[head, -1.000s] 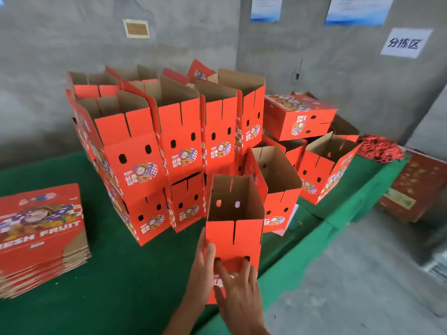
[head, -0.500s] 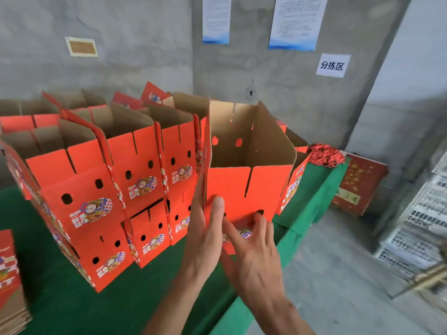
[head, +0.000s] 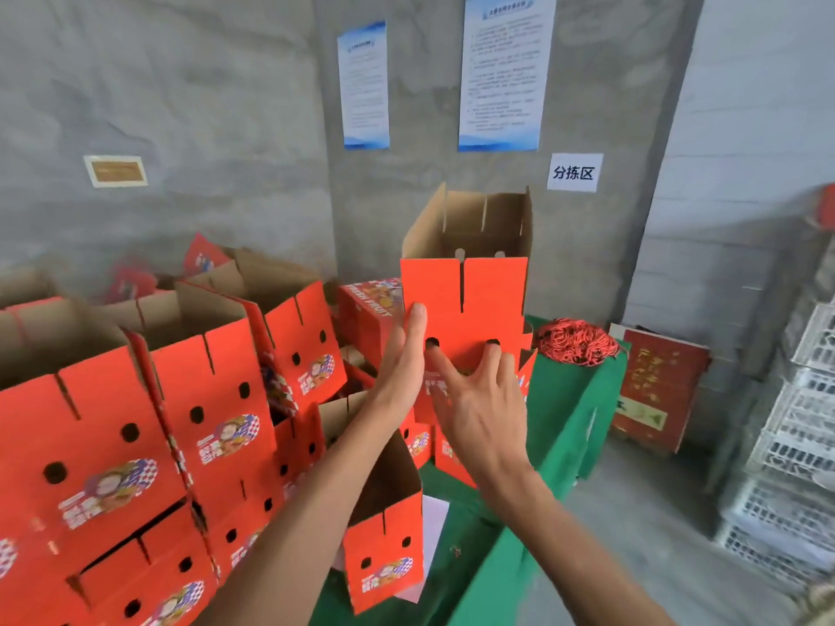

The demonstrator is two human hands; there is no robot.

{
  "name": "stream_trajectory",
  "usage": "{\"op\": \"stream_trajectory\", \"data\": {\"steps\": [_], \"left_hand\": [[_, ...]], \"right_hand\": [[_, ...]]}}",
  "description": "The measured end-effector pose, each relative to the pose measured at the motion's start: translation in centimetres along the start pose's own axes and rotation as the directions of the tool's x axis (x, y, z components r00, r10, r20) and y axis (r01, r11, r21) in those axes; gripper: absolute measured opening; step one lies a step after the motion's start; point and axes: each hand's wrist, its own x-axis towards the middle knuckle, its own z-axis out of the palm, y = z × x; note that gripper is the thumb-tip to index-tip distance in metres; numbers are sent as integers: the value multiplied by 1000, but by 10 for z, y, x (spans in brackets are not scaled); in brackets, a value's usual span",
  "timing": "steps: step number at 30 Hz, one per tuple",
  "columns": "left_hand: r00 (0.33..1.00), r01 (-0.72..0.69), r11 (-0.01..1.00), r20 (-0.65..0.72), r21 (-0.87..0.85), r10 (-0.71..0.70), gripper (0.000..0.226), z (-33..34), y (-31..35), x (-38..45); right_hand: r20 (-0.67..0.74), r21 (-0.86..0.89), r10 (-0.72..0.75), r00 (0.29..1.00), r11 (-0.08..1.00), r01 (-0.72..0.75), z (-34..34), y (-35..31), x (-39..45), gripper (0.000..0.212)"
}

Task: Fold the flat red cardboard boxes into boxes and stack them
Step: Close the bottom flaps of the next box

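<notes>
Two hands on raised red box (head: 465, 300): left hand (head: 402, 363) flat, right hand (head: 479, 399) fingers hooked in holes; sign (head: 573, 173) reads 分拣区.

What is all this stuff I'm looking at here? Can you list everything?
Held red cardboard box: one, open top, raised at centre.
Folded red cardboard boxes: many, stacked on the left.
Green table cloth: one, under the boxes.
Red rubber bands: a heap, table's far right end.
Blue-and-white paper notices: two, grey wall.
White plastic crates: stacked, far right.
Left hand: flat against the held box.
Right hand: fingertips in its holes.
</notes>
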Motion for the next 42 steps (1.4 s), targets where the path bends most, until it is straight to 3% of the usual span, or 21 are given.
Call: {"op": "stream_trajectory", "data": {"steps": [2,5,7,9,12,17,26,29,34,39,42], "left_hand": [[1000,-4,998,31,-56,6,70,32,-1,39],[995,88,989,63,-117,-81,102,71,-29,94],[985,152,981,100,-124,-141,107,89,-47,123],[979,194,975,83,-107,-186,106,102,-60,148],[990,142,982,29,-121,-140,95,115,-79,174],[985,143,977,-71,-160,-155,120,122,-112,197],[976,130,978,-153,-164,-155,108,132,-132,223],[986,121,980,-97,-160,-138,103,136,-137,232],[980,154,964,-89,-219,-177,99,139,-151,232],[985,125,980,-95,-153,-141,63,138,-156,229],[991,85,988,-91,-131,-97,71,142,-151,231]], "right_hand": [[45,-58,-7,999,998,10,20,21,24,45],[102,-86,16,995,996,-7,56,58,58,47],[149,-87,31,988,996,-18,77,75,69,48],[170,-69,27,985,998,-16,99,87,79,49],[212,-37,36,977,999,-29,127,99,88,53],[304,-32,17,953,999,-7,164,104,80,57],[412,-95,17,911,995,24,202,114,82,54],[425,-108,39,905,994,8,207,115,85,60],[451,-146,31,892,988,39,212,118,78,47],[473,-122,66,879,992,-9,207,114,81,34],[485,-81,80,871,996,-47,199,119,84,36]]}}
